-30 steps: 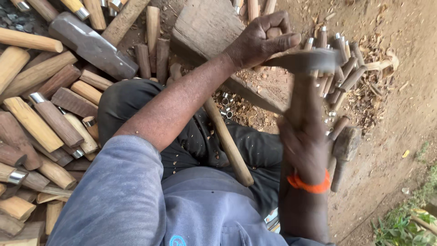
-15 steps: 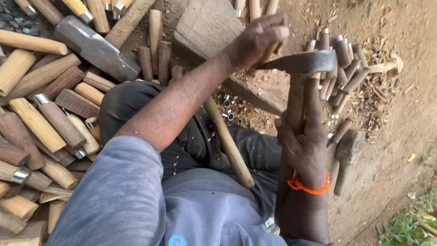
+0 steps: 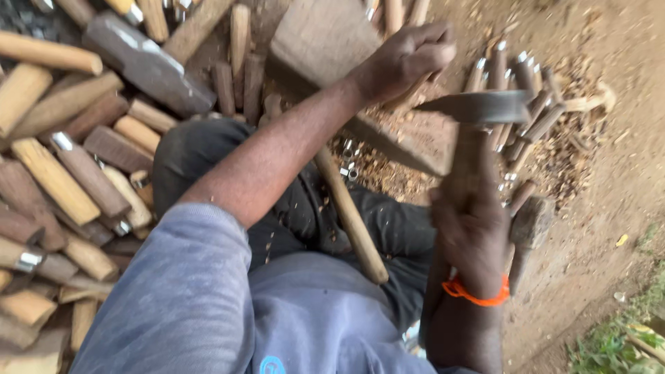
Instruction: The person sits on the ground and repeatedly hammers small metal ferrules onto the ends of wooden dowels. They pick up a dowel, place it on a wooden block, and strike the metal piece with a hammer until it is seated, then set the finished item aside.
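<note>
Right hand [image 3: 471, 232] gripping hammer [image 3: 478, 111] (blurred), left hand [image 3: 409, 59] fisted

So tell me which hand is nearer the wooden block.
Left. The left hand rests at the wooden block; the right hand grips the adze handle, farther off.

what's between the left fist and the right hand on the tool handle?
In the head view, the metal blade head of the tool lies between the left hand and the right hand, over the wooden block. Motion blur hides whether it touches the fist.
</note>
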